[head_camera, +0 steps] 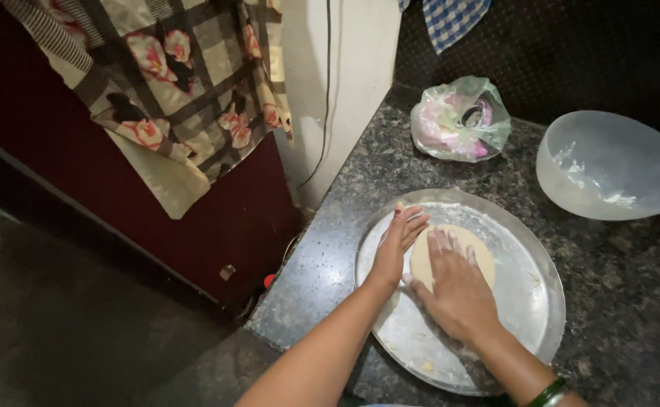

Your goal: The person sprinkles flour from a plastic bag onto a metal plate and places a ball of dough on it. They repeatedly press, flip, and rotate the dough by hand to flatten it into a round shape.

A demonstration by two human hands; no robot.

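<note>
On a speckled granite counter [345, 249], a flat dough disc [456, 243] lies inside a round steel tray [526, 301]. Right hand [458, 290] presses it, fingers spread (palm down); left hand [396, 245] rests open at its edge. A translucent bowl [609, 162] and a crumpled plastic bag [459, 119] sit beyond.

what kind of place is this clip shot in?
Most likely a home kitchen: a speckled stone counter, a round metal plate where both hands flatten a dough disc, and a floury translucent bowl beside it.
</note>
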